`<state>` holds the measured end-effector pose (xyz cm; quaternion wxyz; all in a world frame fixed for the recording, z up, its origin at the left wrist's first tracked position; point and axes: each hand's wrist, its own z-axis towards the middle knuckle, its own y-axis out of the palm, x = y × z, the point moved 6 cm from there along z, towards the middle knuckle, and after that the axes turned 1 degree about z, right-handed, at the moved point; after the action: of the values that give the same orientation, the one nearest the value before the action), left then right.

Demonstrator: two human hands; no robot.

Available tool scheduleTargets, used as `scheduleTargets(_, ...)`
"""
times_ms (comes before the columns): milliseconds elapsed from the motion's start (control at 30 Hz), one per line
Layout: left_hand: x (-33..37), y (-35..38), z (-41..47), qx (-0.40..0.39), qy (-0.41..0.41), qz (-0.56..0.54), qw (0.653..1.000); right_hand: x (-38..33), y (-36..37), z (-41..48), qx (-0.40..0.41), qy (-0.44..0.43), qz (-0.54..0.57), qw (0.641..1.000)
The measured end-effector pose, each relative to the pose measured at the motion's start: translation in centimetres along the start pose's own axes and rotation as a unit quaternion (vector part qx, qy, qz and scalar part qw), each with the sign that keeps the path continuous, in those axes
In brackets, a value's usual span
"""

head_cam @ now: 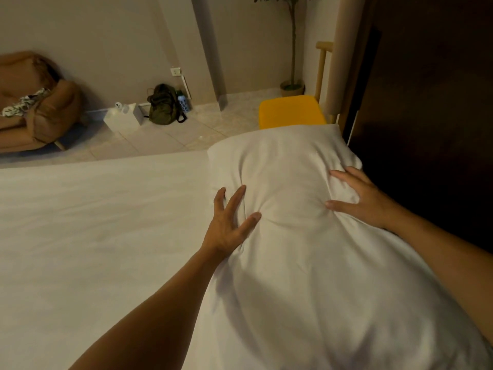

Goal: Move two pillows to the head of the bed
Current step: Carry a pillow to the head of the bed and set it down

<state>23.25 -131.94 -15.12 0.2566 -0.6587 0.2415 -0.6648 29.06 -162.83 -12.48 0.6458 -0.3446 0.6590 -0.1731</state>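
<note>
A white pillow (290,166) lies on the white bed (93,222), along the dark headboard (426,129) on the right. It seems to run on toward me as a second white pillow (333,303), though I cannot make out a seam between them. My left hand (229,222) rests on the far pillow's left edge, fingers spread. My right hand (362,196) presses flat on its right edge beside the headboard, fingers apart. The fabric is creased between the two hands. Neither hand grips anything.
Beyond the bed stand a yellow stool (290,110), a potted plant (292,86), a green backpack (164,105) with a blue bottle, a white box (124,117) and a brown sofa (34,108) on the tiled floor.
</note>
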Motion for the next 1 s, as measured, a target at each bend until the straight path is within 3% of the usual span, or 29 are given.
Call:
scheduleTargets(133,-0.9,-0.5,0.6,-0.005,-0.023,0.03,0.999,1.6,-0.6,-0.4,-0.011,0.05,0.001,0.999)
scheduleTargets(200,-1.3,-1.4,1.1,0.036,-0.052,0.079,0.995,2.4,-1.4,-0.5,0.001,0.097,-0.009,0.995)
scheduleTargets(267,-0.5,-2.6,2.0,0.106,-0.065,0.133,0.983,2.1,-2.4,-0.1,0.039,0.109,-0.068,0.991)
scheduleTargets(333,2.2,-2.5,3.4,0.142,-0.014,0.179,0.974,-0.1,-2.7,0.9,0.098,0.071,-0.161,0.98)
scheduleTargets(400,5.6,-0.5,4.9,0.102,0.062,0.224,0.967,-3.5,-1.4,2.1,0.122,0.002,-0.213,0.969)
scheduleTargets(500,8.5,3.5,5.8,-0.002,0.106,0.257,0.961,-5.5,2.6,3.3,0.055,-0.038,-0.208,0.976)
scheduleTargets(600,6.4,4.9,5.1,-0.029,0.059,0.281,0.958,-1.9,4.3,2.8,0.007,0.018,-0.209,0.978)
scheduleTargets(800,-4.7,0.3,3.9,0.02,-0.126,0.264,0.956,6.5,0.5,0.0,0.04,0.202,-0.139,0.969)
scheduleTargets(867,-4.6,-0.6,2.7,0.047,-0.13,0.241,0.961,4.9,-0.3,-1.2,0.086,0.166,-0.146,0.971)
scheduleTargets(1000,2.9,1.3,-0.8,0.064,-0.004,0.21,0.976,-2.6,2.9,-4.3,0.106,-0.014,-0.186,0.977)
